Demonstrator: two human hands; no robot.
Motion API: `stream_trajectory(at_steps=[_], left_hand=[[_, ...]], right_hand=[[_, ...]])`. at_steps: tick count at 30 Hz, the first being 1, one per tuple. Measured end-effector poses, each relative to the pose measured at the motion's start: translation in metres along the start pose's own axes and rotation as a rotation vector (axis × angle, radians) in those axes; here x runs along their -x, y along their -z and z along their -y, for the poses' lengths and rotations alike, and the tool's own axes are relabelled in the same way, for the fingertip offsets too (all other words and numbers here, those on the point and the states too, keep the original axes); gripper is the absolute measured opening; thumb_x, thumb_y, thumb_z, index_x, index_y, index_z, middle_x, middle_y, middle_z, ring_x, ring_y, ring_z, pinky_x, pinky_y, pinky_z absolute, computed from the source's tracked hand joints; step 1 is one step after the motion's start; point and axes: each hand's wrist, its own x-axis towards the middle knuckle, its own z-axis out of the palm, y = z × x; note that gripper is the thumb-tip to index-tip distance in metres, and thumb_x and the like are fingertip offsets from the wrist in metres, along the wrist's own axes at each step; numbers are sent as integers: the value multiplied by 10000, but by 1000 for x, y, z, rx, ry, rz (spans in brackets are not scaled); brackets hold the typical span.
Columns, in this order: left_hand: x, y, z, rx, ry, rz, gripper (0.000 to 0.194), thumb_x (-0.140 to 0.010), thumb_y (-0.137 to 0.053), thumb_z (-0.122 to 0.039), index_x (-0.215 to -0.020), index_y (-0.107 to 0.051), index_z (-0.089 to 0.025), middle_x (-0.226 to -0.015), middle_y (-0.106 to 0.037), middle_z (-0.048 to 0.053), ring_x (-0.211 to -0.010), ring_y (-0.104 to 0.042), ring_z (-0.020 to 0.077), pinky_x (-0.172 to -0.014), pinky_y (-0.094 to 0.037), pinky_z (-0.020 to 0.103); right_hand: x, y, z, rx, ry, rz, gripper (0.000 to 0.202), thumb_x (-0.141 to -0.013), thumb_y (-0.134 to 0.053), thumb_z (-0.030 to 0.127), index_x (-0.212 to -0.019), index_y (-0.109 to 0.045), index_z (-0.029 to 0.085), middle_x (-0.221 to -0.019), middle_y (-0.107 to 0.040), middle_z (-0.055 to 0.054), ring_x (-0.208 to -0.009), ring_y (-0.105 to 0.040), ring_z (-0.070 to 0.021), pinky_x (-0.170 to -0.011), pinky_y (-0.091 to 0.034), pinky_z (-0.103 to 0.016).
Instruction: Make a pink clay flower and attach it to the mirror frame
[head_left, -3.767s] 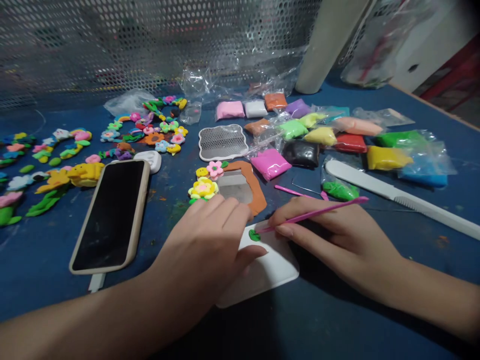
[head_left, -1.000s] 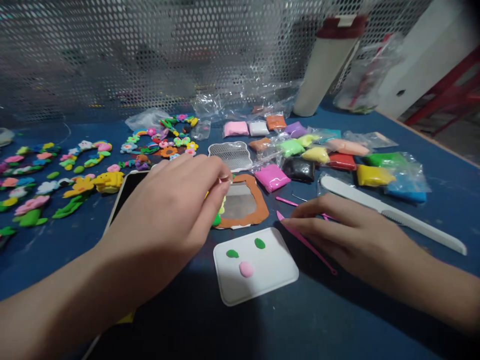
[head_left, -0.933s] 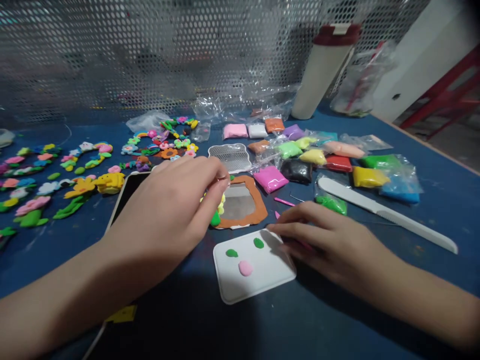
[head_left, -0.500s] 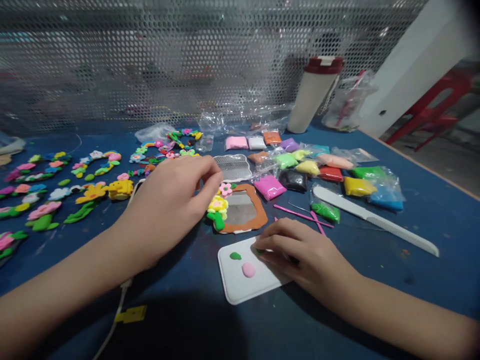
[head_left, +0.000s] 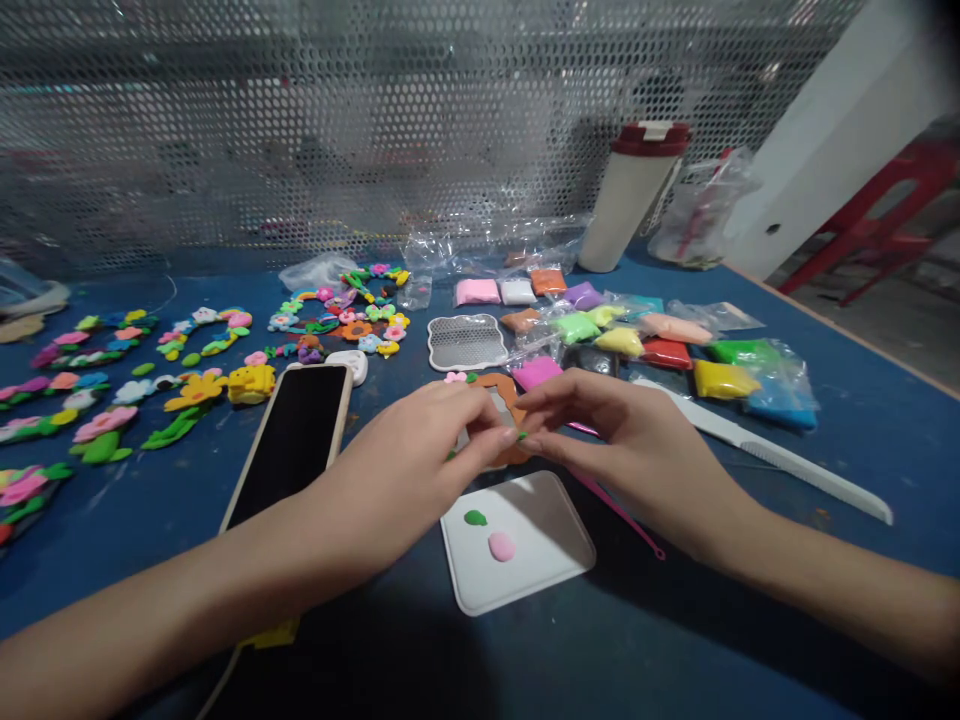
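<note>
Over the far edge of a white board (head_left: pixel 559 560), a small piece of green clay (head_left: pixel 523 437) sits between the fingertips of both hands. My right hand (head_left: pixel 652 450) pinches it with bent fingers and thumb. My left hand (head_left: pixel 412 445) is closed, its thumb tip touching the same piece. A green clay teardrop (head_left: pixel 475 517) and a pink clay oval (head_left: pixel 502 546) lie on the board. Behind my fingers, a brown clay-edged frame (head_left: pixel 504 386) is mostly covered. A pink modelling tool (head_left: pixel 622 515) lies under my right hand.
A phone (head_left: pixel 300 425) lies at left, beside several clay-decorated pieces (head_left: pixel 195 390). Farther back are a scalloped mirror (head_left: pixel 469 345) and bagged clay packets (head_left: pixel 664 355). At right lies a white comb (head_left: pixel 787 465); a tumbler (head_left: pixel 626 200) stands at the back.
My right hand has lifted a green piece off the board and moved up and left. My left hand has come right and down to meet it, uncovering the phone and mirror.
</note>
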Motion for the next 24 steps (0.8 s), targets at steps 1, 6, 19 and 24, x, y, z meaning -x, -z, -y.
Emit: stream_trajectory(at_steps=[1,6,19,24], left_hand=[[0,-2,1,-23,-6,3,221,-924,-439,-341,-810,-571,-205,-840,-586,-39,-823,-537,138,-719,-378,255],[-2,-5,5,-103,-23,23,224,-930,-420,-298,-809,-574,-190,-835,-582,-9,-811,-526,162,-714,-376,281],[-4,0,1,-11,108,-45,323,-932,-368,-355,-695,-513,-192,-695,-557,-42,-644,-502,124,-568,-332,241],[-6,10,9,-67,137,-161,349,-922,-379,-380,-664,-518,-191,-648,-539,-41,-622,-486,127,-571,-320,247]], right_hand=[[-2,0,2,22,19,16,160,-781,-653,202,-940,-635,191,-850,-701,-14,-785,-661,-141,-744,-529,-270],[-4,-1,7,119,67,82,113,-772,-662,196,-882,-636,206,-816,-700,10,-777,-653,-141,-735,-518,-264],[-18,2,2,-291,-270,241,49,-795,-617,207,-782,-616,160,-731,-628,12,-661,-597,-88,-610,-475,-204],[-36,4,0,-295,-365,250,80,-798,-603,145,-723,-610,174,-646,-619,36,-562,-585,-60,-563,-475,-171]])
